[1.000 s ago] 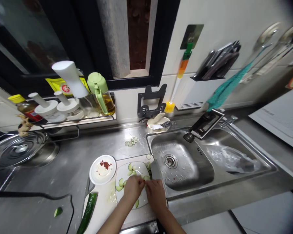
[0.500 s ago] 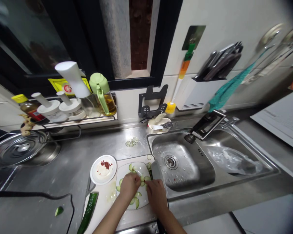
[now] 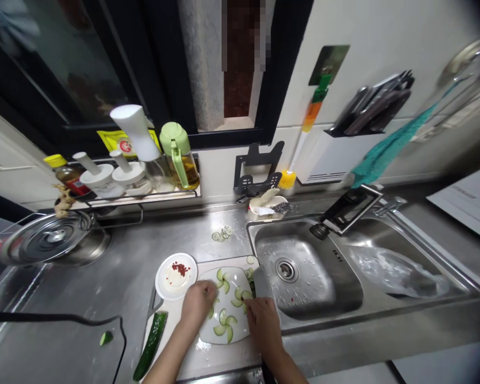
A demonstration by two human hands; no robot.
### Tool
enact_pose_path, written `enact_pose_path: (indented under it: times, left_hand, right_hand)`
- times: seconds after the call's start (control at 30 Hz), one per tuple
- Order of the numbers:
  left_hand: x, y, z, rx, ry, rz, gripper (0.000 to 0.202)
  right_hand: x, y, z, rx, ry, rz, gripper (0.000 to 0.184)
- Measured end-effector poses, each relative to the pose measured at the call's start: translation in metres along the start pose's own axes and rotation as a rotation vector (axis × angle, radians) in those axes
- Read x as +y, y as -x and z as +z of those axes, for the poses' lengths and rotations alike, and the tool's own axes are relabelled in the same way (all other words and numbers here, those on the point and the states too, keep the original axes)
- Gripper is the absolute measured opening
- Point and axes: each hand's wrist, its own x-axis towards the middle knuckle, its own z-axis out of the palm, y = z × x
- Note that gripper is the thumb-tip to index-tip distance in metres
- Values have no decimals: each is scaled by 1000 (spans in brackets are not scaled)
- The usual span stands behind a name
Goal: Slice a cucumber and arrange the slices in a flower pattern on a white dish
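A white square plate [image 3: 235,282] lies on the cutting board [image 3: 220,358] at the counter's front edge, with several cucumber slices [image 3: 223,321] arranged on it. My left hand [image 3: 197,304] rests on the plate's left part, fingers curled down over the slices. My right hand [image 3: 263,325] sits at the plate's right edge, fingers bent beside a knife blade [image 3: 261,281]; what it holds is hidden. A small round white dish [image 3: 172,281] with red chili bits stands just left of the plate.
Half a cucumber [image 3: 151,345] lies on the board's left edge, a cut end [image 3: 106,338] further left. The steel sink [image 3: 336,298] with its faucet [image 3: 346,210] is on the right. Loose slices [image 3: 222,233] lie behind. A pot lid [image 3: 48,242] and bottle shelf [image 3: 116,196] are at left.
My left hand has slid left and toward the plate's left edge, uncovering more slices in the middle. My right hand stays at the plate's right side. The view shifted slightly.
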Motion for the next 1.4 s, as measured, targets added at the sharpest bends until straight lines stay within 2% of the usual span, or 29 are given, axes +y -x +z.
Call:
enact_pose_path:
  times: [0.2, 0.3, 0.4, 0.67, 0.93, 1.13, 1.27, 1.4]
  left_hand:
    - [-57, -14, -41, 151, -143, -306, 18]
    - [-77, -22, -54, 204, -194, -430, 22]
    - [-84, -31, -59, 233, -208, -471, 26]
    - [-77, -49, -56, 240, -232, -494, 33]
    - [-76, -43, -60, 232, -232, -490, 36]
    - [-73, -17, -62, 208, -185, -448, 31]
    - [-63, 12, -47, 235, -61, -262, 25]
    - [-48, 45, -15, 166, 80, -60, 25]
  right_hand:
    - [-1, -1, 4, 76, 6, -103, 23]
    - [-4, -3, 8, 107, 23, -145, 23]
    - [-6, -4, 10, 106, 33, -159, 23]
    - [-11, -6, 9, 14, 16, -96, 22]
    - [-11, -7, 6, -24, 5, -58, 23]
    - [-13, -6, 2, -48, -4, -45, 24]
    - [-15, -3, -1, -55, -13, -56, 25]
    - [-15, 5, 2, -56, -24, -73, 24]
